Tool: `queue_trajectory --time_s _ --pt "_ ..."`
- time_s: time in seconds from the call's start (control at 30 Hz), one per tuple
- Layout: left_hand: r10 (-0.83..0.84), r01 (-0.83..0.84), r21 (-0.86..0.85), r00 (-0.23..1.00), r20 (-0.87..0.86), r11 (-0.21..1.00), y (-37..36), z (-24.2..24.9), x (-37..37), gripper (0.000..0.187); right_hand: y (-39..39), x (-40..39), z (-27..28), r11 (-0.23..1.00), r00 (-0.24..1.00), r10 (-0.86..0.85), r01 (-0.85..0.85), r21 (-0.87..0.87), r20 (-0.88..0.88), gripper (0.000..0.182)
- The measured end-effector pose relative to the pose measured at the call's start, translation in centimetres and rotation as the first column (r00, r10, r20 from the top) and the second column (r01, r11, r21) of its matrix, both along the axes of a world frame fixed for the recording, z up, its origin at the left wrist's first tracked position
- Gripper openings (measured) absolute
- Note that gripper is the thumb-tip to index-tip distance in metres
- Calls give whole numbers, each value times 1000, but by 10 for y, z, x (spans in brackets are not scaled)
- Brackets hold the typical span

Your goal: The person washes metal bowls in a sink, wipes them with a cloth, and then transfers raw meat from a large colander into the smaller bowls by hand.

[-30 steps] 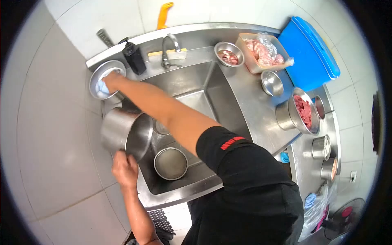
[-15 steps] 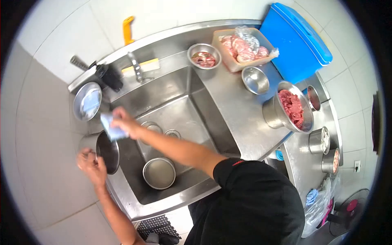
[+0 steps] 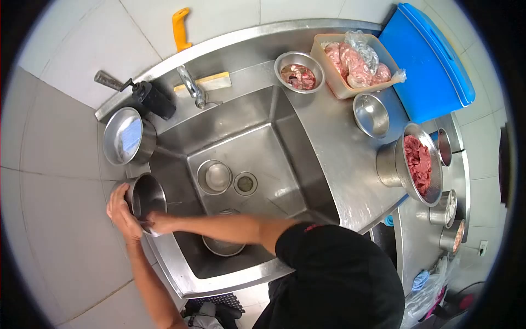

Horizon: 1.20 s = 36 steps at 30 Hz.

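Head view: a worker's left hand (image 3: 125, 215) holds a steel pot (image 3: 149, 193) by its outer side, the vessel tipped with its mouth toward the sink (image 3: 257, 145) at the counter's left edge. The right hand (image 3: 158, 223) is blurred at the pot's lower rim, its fingertips out of sight; a pale patch shows beneath it, too indistinct to name, and whether that hand grips anything cannot be told. The pot's base is hidden behind the left hand, and its dark interior gives up little detail. Across the sink stretches the right forearm (image 3: 230, 228), covering part of a round steel container (image 3: 223, 249), while a smaller steel dish (image 3: 215, 176) sits in plain sight beside the drain (image 3: 245, 184). Just beyond the pot, a steel basin (image 3: 112, 143) holds a pale blue cloth (image 3: 131, 136), near a black pump bottle (image 3: 154, 101). On the right-hand counter, a colander (image 3: 434, 187) of red meat (image 3: 417, 164) stands near a blue cooler (image 3: 427, 66); at lower right, a fan (image 3: 466, 300) fades into the lens's dark border.
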<state>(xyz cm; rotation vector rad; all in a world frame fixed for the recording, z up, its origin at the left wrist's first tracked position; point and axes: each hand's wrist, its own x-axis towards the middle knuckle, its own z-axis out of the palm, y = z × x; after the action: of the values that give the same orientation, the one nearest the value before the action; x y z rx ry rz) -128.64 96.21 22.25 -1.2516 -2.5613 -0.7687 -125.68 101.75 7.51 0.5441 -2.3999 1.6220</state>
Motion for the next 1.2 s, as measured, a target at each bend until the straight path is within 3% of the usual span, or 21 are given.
queue_trajectory --time_s 0.03,0.1,0.13,0.17,0.2,0.3,0.37,0.4,0.43,0.47,0.53,0.57,0.6,0.63,0.7,0.77,0.83,0.97,1.03,1.13,1.2 --pt "8 -7 -44 999 33 999 0 4 -2 52 15 5 -2 959 990 -113 130 250 -82 33" --pt "-3 8 -109 999 42 994 3 8 -8 50 29 -37 -39 719 666 -484 672 177 -568 24" --pt "-11 13 -115 1000 17 993 0 -1 -17 49 54 -50 -9 929 966 -255 253 269 -29 28" --pt "-11 6 -109 999 -38 994 2 -1 -15 48 68 -47 30 758 985 -85 -33 652 149 33" --pt "-63 33 -123 965 -254 992 3 -11 -23 51 51 -63 3 785 976 -219 163 598 21 34" --pt "73 -73 5 992 -100 997 0 -10 -10 45 8 -28 29 940 910 -332 298 167 249 38" --pt "92 -78 105 987 -136 991 -4 -17 -7 42 -14 -39 22 986 851 -4 -83 142 526 44" --pt "91 -74 135 988 -125 988 -6 -17 -4 40 -21 -23 34 903 821 190 69 -424 538 46" --pt "74 -52 175 990 -121 983 -5 -15 -5 38 -19 -13 48 511 817 352 242 -825 457 48" --pt "93 -70 156 985 -148 985 -2 -10 -2 37 -16 -13 53 160 874 411 210 -965 259 49" --pt "149 -137 124 985 -92 983 6 -8 -10 39 -2 2 74 15 873 379 324 -946 306 49" --pt "156 -152 87 987 -36 985 14 -4 -18 41 -5 9 53 230 892 280 296 -927 355 46" --pt "164 -164 3 986 -29 986 20 -1 -25 45 -15 -6 -8 694 953 142 98 -714 268 45" --pt "127 -125 -95 992 18 988 23 0 -36 49 5 7 3 974 966 -67 118 -195 250 46" --pt "211 -121 -419 962 176 900 40 16 -40 57 40 -3 -22 868 958 -206 272 416 -197 48" --pt "189 -152 -192 963 193 970 39 9 -42 50 65 -21 -1 876 954 -46 182 447 -298 44" --pt "134 -144 286 989 55 947 23 6 -17 35 62 -22 -7 881 948 -77 210 423 -310 42" --pt "107 -76 348 992 -72 935 -31 -40 46 32 29 -6 -16 895 977 -196 214 392 -86 32" --pt "303 -282 121 926 -227 952 -49 -52 54 22 24 3 -8 927 991 -128 104 361 45 44" --pt "357 -347 91 869 -344 933 -62 -52 51 26 24 28 -3 971 975 -158 181 153 -153 46" --pt "442 -430 111 889 -122 896 -55 -26 59 15 41 53 20 948 921 -310 319 -2 -237 41"
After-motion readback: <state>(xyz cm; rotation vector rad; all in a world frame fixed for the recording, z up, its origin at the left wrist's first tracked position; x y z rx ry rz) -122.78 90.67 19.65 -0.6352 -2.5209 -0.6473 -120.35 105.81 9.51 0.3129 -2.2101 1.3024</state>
